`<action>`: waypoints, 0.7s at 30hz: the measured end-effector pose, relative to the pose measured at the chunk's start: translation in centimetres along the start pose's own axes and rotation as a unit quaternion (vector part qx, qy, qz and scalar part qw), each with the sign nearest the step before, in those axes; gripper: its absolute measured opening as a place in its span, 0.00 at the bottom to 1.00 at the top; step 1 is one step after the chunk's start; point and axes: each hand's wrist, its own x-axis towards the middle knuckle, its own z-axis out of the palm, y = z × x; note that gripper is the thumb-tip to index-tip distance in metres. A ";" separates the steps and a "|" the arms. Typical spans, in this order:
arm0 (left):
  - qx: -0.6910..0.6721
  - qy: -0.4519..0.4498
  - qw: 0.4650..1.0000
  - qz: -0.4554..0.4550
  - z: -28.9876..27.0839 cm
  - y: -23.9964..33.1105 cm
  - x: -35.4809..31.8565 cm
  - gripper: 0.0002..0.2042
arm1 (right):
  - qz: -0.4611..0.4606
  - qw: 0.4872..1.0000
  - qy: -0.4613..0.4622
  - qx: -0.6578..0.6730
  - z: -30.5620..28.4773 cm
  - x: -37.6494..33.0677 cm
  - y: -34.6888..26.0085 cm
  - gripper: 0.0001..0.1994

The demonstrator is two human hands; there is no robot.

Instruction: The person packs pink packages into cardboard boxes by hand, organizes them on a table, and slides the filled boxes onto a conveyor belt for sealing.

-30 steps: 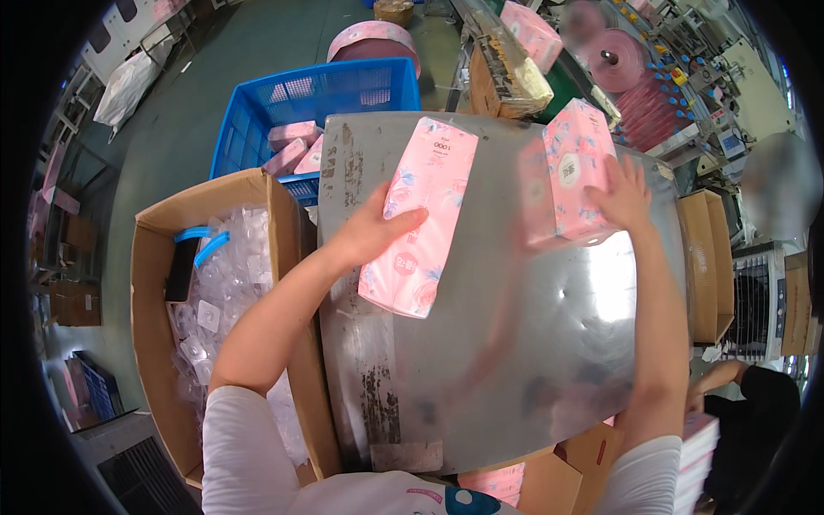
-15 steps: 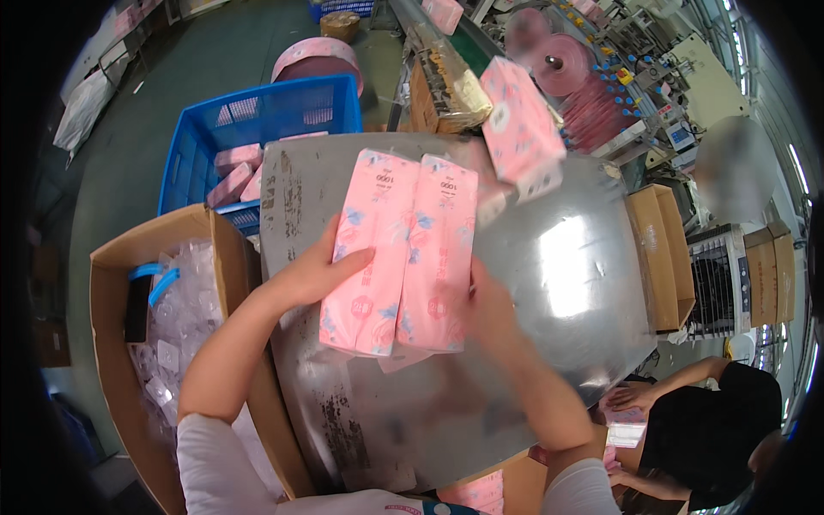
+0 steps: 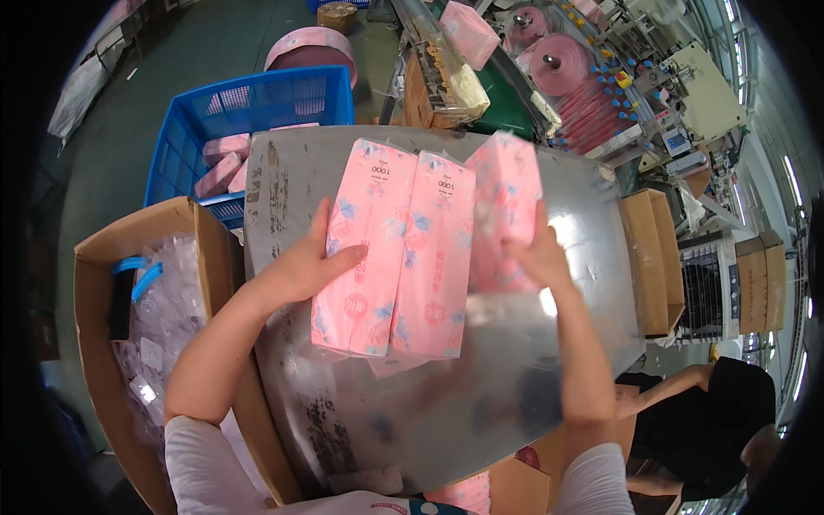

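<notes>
Two long pink floral tissue packs, the left one [image 3: 360, 257] and the right one [image 3: 433, 266], lie side by side above the grey metal table [image 3: 300, 378]. My left hand [image 3: 313, 262] grips the left pack along its outer edge, thumb on top and fingers hidden beneath. Another pink edge [image 3: 399, 367] peeks out under their near ends. To their right, my right hand [image 3: 542, 257] is closed on a third tissue pack [image 3: 508, 193], which is tilted and slightly blurred. Its far end leans toward the held pair.
A blue crate [image 3: 172, 142] with pink packs stands beyond the table's left corner. Nearer is a cardboard box [image 3: 90, 292] of clear plastic pieces. Another pink pack [image 3: 469, 34] rides the green conveyor [image 3: 506, 99]. A person in black [image 3: 712, 421] works at the lower right.
My right hand has left the pair's right side and closed on the third pack, which has come down from the conveyor end onto the table area. My left hand still holds the pair.
</notes>
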 end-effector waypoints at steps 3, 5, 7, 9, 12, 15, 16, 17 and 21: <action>0.083 0.027 0.996 0.021 0.0 0.0 0.1 0.49 | -0.057 0.997 0.018 0.054 2.5 -7.4 -2.2 0.47; 0.154 0.045 0.986 0.038 -0.8 0.6 0.0 0.48 | -0.127 0.982 0.068 0.121 3.7 -10.1 -2.6 0.43; 0.149 0.057 0.987 0.028 -1.5 0.4 -0.2 0.47 | -0.077 0.989 -0.003 0.129 2.2 -10.1 -3.6 0.37; 0.153 0.085 0.983 0.050 -1.4 0.3 -0.6 0.44 | -0.027 0.992 -0.056 0.112 0.6 -8.5 -3.7 0.34; 0.175 0.098 0.980 -0.004 -1.4 2.0 -0.8 0.42 | -0.106 0.977 0.072 0.173 -1.0 -3.9 -1.6 0.32; 0.234 0.161 0.954 0.093 -1.7 0.6 -1.1 0.40 | -0.216 0.942 0.254 0.038 -1.9 2.7 0.1 0.33; 0.231 0.137 0.960 0.076 -1.8 0.9 -1.0 0.40 | -0.253 0.924 0.288 -0.009 -2.3 4.7 0.6 0.34; 0.234 0.116 0.964 0.051 -1.5 1.6 -1.1 0.40 | -0.227 0.932 0.277 -0.057 -2.8 6.3 0.7 0.35; 0.274 0.110 0.952 0.086 -0.9 1.3 -1.5 0.39 | -0.156 0.924 0.289 -0.193 -4.2 10.4 0.2 0.41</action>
